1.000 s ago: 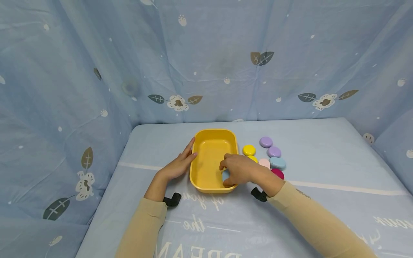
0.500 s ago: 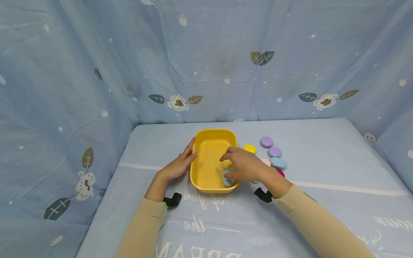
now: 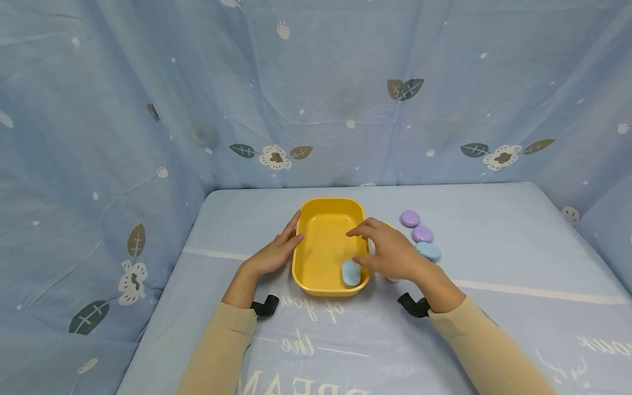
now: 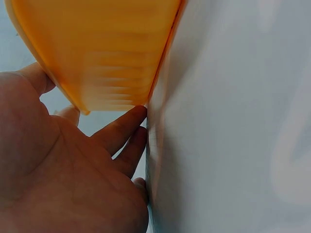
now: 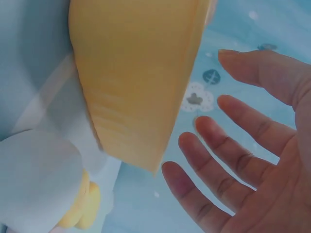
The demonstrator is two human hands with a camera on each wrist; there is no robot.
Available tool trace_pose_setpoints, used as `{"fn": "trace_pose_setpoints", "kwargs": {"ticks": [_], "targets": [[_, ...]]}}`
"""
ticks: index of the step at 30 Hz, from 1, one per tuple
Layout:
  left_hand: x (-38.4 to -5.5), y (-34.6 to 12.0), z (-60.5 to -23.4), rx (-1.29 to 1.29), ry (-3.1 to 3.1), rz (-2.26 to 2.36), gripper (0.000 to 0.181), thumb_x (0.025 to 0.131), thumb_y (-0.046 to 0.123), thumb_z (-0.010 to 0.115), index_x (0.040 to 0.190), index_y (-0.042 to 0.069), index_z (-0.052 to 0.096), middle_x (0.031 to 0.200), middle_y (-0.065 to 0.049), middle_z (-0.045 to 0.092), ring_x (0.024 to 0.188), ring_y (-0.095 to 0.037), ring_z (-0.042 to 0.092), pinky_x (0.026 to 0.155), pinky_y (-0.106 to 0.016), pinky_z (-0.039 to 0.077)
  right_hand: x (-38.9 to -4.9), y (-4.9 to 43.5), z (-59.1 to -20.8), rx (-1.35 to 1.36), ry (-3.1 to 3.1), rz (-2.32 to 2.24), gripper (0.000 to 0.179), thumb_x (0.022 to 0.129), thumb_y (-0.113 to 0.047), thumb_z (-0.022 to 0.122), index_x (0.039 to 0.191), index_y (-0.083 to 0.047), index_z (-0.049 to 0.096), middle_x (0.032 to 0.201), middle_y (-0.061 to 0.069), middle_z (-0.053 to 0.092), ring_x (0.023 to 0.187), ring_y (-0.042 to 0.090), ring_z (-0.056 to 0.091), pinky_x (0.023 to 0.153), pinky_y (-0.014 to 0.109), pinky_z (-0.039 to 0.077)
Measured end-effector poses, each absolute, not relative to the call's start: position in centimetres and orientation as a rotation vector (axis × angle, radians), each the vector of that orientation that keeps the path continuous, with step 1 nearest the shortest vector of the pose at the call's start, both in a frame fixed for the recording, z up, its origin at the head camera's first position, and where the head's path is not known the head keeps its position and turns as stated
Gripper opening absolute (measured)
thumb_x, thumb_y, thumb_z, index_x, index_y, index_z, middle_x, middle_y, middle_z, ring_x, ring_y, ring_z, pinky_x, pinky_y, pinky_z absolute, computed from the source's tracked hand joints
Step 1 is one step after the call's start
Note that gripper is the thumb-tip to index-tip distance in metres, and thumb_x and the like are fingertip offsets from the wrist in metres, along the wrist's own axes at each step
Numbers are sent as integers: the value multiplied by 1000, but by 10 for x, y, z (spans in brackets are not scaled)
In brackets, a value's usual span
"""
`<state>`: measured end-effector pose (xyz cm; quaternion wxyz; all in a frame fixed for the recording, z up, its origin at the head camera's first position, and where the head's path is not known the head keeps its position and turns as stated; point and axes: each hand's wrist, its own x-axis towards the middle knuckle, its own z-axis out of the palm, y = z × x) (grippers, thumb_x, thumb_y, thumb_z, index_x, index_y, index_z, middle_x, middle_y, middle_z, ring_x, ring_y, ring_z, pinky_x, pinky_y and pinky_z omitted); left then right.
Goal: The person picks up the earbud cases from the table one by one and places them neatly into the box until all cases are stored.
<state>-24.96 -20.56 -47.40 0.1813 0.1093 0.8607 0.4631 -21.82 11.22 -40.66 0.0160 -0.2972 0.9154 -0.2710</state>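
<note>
A yellow plastic tray (image 3: 318,236) lies on the cloth-covered table. In its near right corner sits a light blue oval piece (image 3: 351,275), smooth like a pebble. My left hand (image 3: 271,255) rests along the tray's left side with fingers extended; the left wrist view shows the thumb at the rim and the fingertips low by the tray wall (image 4: 121,53). Over the tray's right rim hovers my right hand (image 3: 392,253), holding nothing. Its fingers (image 5: 214,174) are spread beside the tray in the right wrist view.
Right of the tray lie two purple round pieces (image 3: 410,219) and another light blue oval piece (image 3: 428,252). My right hand mostly covers others; the right wrist view shows a pale round piece (image 5: 39,179) and yellow pieces (image 5: 87,206). A patterned curtain (image 3: 345,99) hangs behind.
My right hand has let go of the light blue piece inside the tray, then risen and moved right with its fingers spreading. My left hand has stayed at the tray's left side.
</note>
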Motion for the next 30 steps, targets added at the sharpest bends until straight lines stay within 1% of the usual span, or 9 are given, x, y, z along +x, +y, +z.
{"fn": "trace_pose_setpoints", "kwargs": {"ticks": [2, 4, 7, 10, 14, 19, 24, 30], "targets": [[-250, -206, -474, 308, 2429, 1309, 65, 106, 65, 38, 157, 64, -1, 174, 0, 17, 162, -34, 0, 126, -68, -1, -218, 116, -408, -931, 2852, -884, 46, 89, -25, 81, 132, -16, 67, 124, 0, 63, 107, 23, 62, 85, 37, 52], [-251, -206, -474, 308, 2426, 1311, 65, 105, 66, 39, 157, 64, -1, 174, 0, 17, 163, -34, 1, 126, -68, 0, -218, 121, -409, -929, 2850, -931, 46, 89, -23, 81, 132, -15, 67, 126, 0, 64, 109, 23, 63, 86, 38, 53], [-252, -206, -475, 313, 2418, 1317, 64, 106, 64, 39, 156, 64, -1, 175, 0, 16, 163, -33, 2, 127, -67, 1, -219, 128, -410, -885, 2818, -1014, 46, 90, -22, 81, 133, -15, 67, 128, 1, 64, 112, 27, 65, 93, 44, 56], [-252, -206, -475, 320, 2410, 1325, 64, 107, 61, 39, 157, 64, -1, 175, 2, 13, 163, -31, 3, 127, -66, 1, -218, 135, -410, -821, 2787, -1077, 45, 91, -21, 80, 133, -15, 66, 129, 4, 64, 114, 31, 64, 97, 51, 56], [-250, -206, -473, 318, 2412, 1323, 63, 107, 61, 38, 157, 63, -1, 175, 6, 9, 163, -31, 0, 126, -67, -2, -219, 142, -411, -759, 2791, -1093, 44, 92, -19, 78, 133, -14, 66, 129, 7, 65, 113, 31, 64, 98, 54, 56], [-250, -206, -472, 320, 2428, 1313, 64, 107, 61, 37, 158, 61, -2, 175, 10, 5, 163, -30, -4, 126, -66, -8, -222, 151, -409, -739, 2839, -1057, 40, 92, -16, 75, 131, -13, 66, 125, 8, 66, 110, 31, 65, 95, 52, 56], [-250, -206, -473, 317, 2429, 1317, 64, 108, 60, 37, 158, 60, -1, 175, 11, 4, 163, -31, -4, 126, -68, -6, -225, 159, -410, -721, 2869, -950, 35, 92, -18, 75, 126, -9, 69, 122, 8, 68, 107, 28, 65, 88, 44, 56], [-249, -205, -473, 300, 2424, 1312, 66, 105, 65, 38, 159, 61, -1, 175, 9, 7, 163, -32, -2, 125, -69, -3, -227, 164, -415, -666, 2796, -846, 39, 87, -19, 82, 123, -9, 71, 120, 7, 67, 107, 28, 64, 87, 43, 57]]}}
